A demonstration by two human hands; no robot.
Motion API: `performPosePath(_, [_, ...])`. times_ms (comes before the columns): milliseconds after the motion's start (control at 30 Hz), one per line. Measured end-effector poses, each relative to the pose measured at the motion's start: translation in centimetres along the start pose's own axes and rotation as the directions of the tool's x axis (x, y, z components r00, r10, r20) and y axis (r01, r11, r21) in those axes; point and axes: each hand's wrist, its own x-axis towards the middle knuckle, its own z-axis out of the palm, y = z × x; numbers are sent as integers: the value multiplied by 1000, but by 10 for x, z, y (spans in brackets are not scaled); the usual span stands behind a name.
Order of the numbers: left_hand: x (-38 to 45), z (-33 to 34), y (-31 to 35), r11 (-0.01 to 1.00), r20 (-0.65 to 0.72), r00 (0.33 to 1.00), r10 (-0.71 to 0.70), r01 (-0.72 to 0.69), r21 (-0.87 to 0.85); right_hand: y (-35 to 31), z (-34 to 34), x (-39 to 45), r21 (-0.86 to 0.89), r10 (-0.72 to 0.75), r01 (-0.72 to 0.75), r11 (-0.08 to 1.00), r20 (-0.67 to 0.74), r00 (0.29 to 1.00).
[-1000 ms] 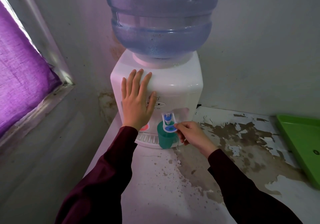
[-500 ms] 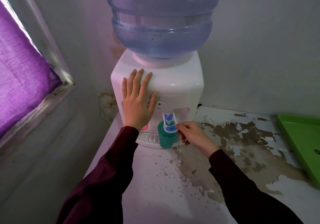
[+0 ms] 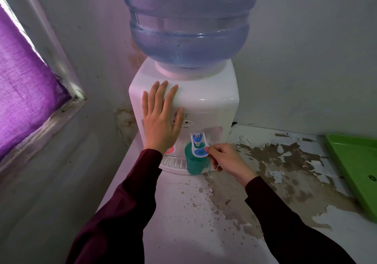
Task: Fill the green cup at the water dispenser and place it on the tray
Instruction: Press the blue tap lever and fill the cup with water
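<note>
No writing is readable on the dispenser (image 3: 183, 100). Nothing has moved: left hand (image 3: 161, 121) lies flat on it, fingers spread; right hand (image 3: 224, 159) pinches the blue tap (image 3: 199, 147) over the cup (image 3: 195, 162) on the drip tray. Tray (image 3: 355, 167) at the counter's right edge.

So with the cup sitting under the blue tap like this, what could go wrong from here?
1. The water level inside the green cup is not visible, so it could overflow onto the drip tray.
2. The green tray lies far right across the peeling countertop; a full cup may slosh on the way.
</note>
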Motion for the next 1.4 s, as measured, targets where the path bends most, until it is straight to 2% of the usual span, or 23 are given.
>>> performPosePath(333, [0, 3, 0, 1000, -16, 1000, 4, -4, 2, 8, -1, 3, -22, -21, 21, 1000, 0, 1000])
performPosePath(667, [0, -1, 1, 1000, -1, 1000, 7, -7, -7, 27, 14, 29, -425, -35, 28, 905, -8, 999])
performPosePath(767, [0, 0, -1, 1000, -3, 1000, 14, -14, -14, 31, 15, 40, -458, -46, 32, 888, -20, 999])
performPosePath(933, [-1, 1, -2, 1000, 3, 1000, 16, -16, -16, 45, 21, 48, -405, -85, 35, 914, -106, 991])
performPosePath(1033, [-1, 2, -2, 1000, 9, 1000, 14, -14, -16, 56, 29, 40, -354, -124, 44, 934, -206, 971])
performPosePath(1133, [-1, 3, -2, 1000, 16, 1000, 8, -8, -23, 69, 39, 23, -190, -153, 98, 977, -301, 941])
performPosePath(1200, [-2, 3, -2, 1000, 19, 1000, 5, -4, -28, 75, 46, 17, -62, -130, 117, 991, -291, 948])
performPosePath(1333, [-1, -2, -1, 999, 43, 999, -2, 3, -40, 75, 58, 24, 82, -132, 147, 986, -162, 978])
performPosePath(1400, [-1, -6, 0, 999, 62, 998, -4, 7, -49, 73, 62, 32, 122, -129, 150, 981, -164, 978])
